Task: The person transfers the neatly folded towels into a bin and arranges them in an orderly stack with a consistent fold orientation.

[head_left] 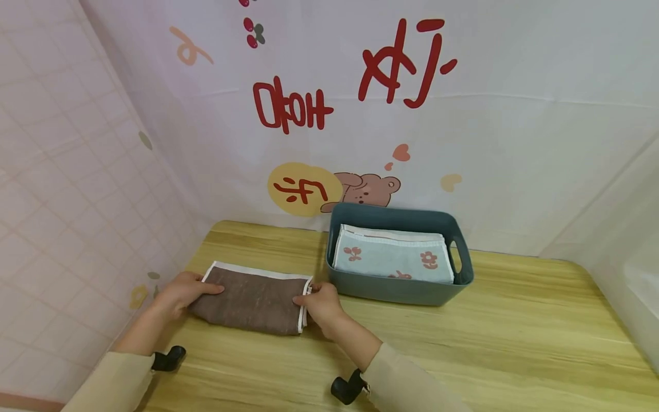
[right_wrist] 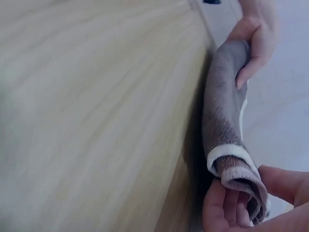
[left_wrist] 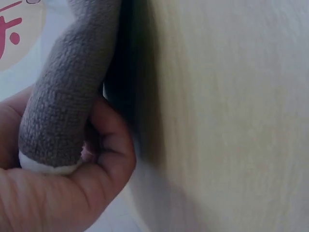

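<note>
A folded brown towel (head_left: pixel 252 300) with white edging is held between both hands at the left part of the table. My left hand (head_left: pixel 185 290) grips its left end, thumb on top and fingers curled beneath, as the left wrist view shows. At the other end my right hand (head_left: pixel 323 306) pinches the layered edge, its thumb above and fingers under the folds (right_wrist: pixel 241 181). The towel's underside shows a dark shadow over the wood in the right wrist view. Just right of the right hand stands a blue-green basket (head_left: pixel 391 292) with a folded light-blue towel (head_left: pixel 386 254) inside, patterned with flowers.
The wood-grain table (head_left: pixel 515 343) reaches to a white printed cloth (head_left: pixel 515 143) at the back, with red characters and a bear. A tiled-pattern sheet (head_left: pixel 67 171) hangs along the left side. Black wrist mounts (head_left: pixel 347 388) sit at the sleeves.
</note>
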{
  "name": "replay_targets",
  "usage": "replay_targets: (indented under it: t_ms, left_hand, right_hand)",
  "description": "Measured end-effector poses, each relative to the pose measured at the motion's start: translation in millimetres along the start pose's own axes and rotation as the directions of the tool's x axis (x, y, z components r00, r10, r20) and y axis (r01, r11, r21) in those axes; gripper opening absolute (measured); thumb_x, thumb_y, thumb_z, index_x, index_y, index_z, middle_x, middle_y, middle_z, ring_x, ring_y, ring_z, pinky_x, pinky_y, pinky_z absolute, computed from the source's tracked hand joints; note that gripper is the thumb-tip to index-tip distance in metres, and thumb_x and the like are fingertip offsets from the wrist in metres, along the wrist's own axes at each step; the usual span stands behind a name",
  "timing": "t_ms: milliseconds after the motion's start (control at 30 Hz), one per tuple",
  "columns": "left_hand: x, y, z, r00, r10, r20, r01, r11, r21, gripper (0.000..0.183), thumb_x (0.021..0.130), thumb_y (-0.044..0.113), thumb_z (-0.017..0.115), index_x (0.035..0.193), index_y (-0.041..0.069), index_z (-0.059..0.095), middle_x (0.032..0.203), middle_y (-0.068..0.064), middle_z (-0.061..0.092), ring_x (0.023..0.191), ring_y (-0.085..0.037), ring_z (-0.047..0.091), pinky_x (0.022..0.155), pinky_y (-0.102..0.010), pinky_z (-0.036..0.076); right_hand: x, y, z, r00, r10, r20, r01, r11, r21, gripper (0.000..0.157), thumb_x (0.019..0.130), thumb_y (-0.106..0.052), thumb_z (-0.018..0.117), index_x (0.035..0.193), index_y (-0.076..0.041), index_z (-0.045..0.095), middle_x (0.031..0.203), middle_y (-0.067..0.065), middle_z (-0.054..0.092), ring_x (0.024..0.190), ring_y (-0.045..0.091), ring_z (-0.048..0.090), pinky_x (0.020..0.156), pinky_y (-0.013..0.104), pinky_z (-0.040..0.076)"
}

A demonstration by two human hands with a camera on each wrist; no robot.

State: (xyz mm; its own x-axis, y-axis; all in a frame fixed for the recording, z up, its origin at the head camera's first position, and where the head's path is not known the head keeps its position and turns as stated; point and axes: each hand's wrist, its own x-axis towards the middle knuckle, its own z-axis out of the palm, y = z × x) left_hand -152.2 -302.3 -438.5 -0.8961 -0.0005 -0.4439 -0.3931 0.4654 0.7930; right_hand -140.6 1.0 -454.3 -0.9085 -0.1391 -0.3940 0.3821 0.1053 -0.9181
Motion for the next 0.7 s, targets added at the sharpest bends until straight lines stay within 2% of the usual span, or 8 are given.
replay_targets:
  t_ms: [100, 167, 367, 433, 533, 600, 667, 700]
  left_hand:
    - [-0.9, 0.6, -1.9, 0.999, -0.018, 0.026, 0.017, 1.0, 0.008, 0.059, 0.087, 0.027, 0.068, 0.123, -0.015, 0.045, 0.105, -0.018, 0.06, 0.089, -0.024, 0.059, 0.073, -0.034, 0.05]
    - [-1.5, 1.0, -3.1, 0.999, -0.018, 0.03, 0.018, 0.999, 0.027, 0.064, 0.089, 0.031, 0.065, 0.127, -0.015, 0.042, 0.116, -0.023, 0.054, 0.1, -0.03, 0.055, 0.078, -0.036, 0.048]
    - [-2.8, 1.1, -4.8, 1.0, -0.014, 0.018, 0.015, 1.0, -0.013, 0.041, 0.09, 0.035, 0.063, 0.102, -0.004, 0.054, 0.121, -0.022, 0.047, 0.115, -0.035, 0.041, 0.084, -0.038, 0.043]
    - [-3.0, 0.5, -5.3, 1.0, -0.019, 0.008, 0.02, 1.0, -0.021, 0.036, 0.089, 0.035, 0.064, 0.085, 0.002, 0.05, 0.114, -0.019, 0.046, 0.107, -0.031, 0.041, 0.08, -0.035, 0.04]
    - [-3.6, -1.4, -6.8, 1.0, -0.016, 0.01, 0.016, 0.999, -0.028, 0.036, 0.088, 0.036, 0.066, 0.077, 0.008, 0.045, 0.117, -0.019, 0.041, 0.095, -0.028, 0.039, 0.075, -0.034, 0.036]
    - [-3.0, -2.6, -7.8, 1.0, -0.019, 0.005, 0.02, 0.999, -0.044, 0.041, 0.087, 0.035, 0.067, 0.071, 0.009, 0.039, 0.108, -0.02, 0.042, 0.086, -0.025, 0.037, 0.07, -0.033, 0.035]
    - [-3.2, -4.0, -9.1, 1.0, -0.005, 0.008, 0.006, 0.999, -0.046, 0.038, 0.088, 0.035, 0.066, 0.074, 0.009, 0.043, 0.112, -0.017, 0.044, 0.091, -0.025, 0.039, 0.072, -0.031, 0.036]
    - [-3.0, -4.2, -9.5, 1.0, 0.002, 0.007, -0.001, 0.999, -0.05, 0.035, 0.088, 0.034, 0.066, 0.076, 0.008, 0.047, 0.108, -0.016, 0.048, 0.093, -0.025, 0.042, 0.072, -0.031, 0.039]
  right_hand:
    - [-1.7, -1.9, 1.1, 0.998, 0.056, 0.035, -0.058, 0.996, 0.07, 0.063, 0.084, -0.013, 0.071, 0.134, 0.011, 0.04, 0.088, 0.011, 0.066, 0.069, 0.017, 0.063, 0.066, 0.038, 0.055]
    - [-2.2, -2.6, 1.5, 0.995, 0.078, 0.056, -0.083, 0.992, 0.099, 0.058, 0.085, -0.016, 0.07, 0.131, 0.01, 0.045, 0.083, 0.008, 0.067, 0.066, 0.016, 0.063, 0.067, 0.038, 0.055]
    - [-1.9, -0.3, 3.6, 0.993, 0.112, 0.039, -0.118, 0.967, 0.226, 0.025, 0.085, -0.015, 0.07, 0.103, 0.001, 0.062, 0.077, 0.006, 0.068, 0.064, 0.014, 0.063, 0.061, 0.032, 0.053]
    - [-1.1, 1.1, 4.0, 0.991, 0.126, 0.036, -0.131, 0.954, 0.268, 0.023, 0.084, -0.014, 0.071, 0.1, 0.0, 0.063, 0.077, 0.004, 0.067, 0.065, 0.014, 0.063, 0.061, 0.031, 0.052]
    - [0.5, 3.0, 4.5, 0.988, 0.144, 0.064, -0.157, 0.936, 0.314, 0.022, 0.085, -0.014, 0.07, 0.1, 0.0, 0.062, 0.079, 0.003, 0.066, 0.07, 0.014, 0.062, 0.064, 0.032, 0.051]
    - [1.4, 3.4, 4.7, 0.986, 0.144, 0.09, -0.165, 0.932, 0.324, 0.021, 0.086, -0.014, 0.069, 0.1, -0.001, 0.062, 0.081, 0.002, 0.066, 0.072, 0.014, 0.062, 0.065, 0.032, 0.051]
    - [1.8, 3.5, 5.0, 0.985, 0.131, 0.109, -0.159, 0.937, 0.312, 0.018, 0.087, -0.014, 0.067, 0.1, -0.002, 0.062, 0.081, 0.002, 0.065, 0.073, 0.014, 0.062, 0.065, 0.032, 0.051]
    - [1.9, 3.5, 5.1, 0.986, 0.119, 0.114, -0.149, 0.941, 0.305, 0.017, 0.088, -0.014, 0.066, 0.099, -0.001, 0.063, 0.081, 0.002, 0.065, 0.072, 0.014, 0.062, 0.065, 0.031, 0.051]
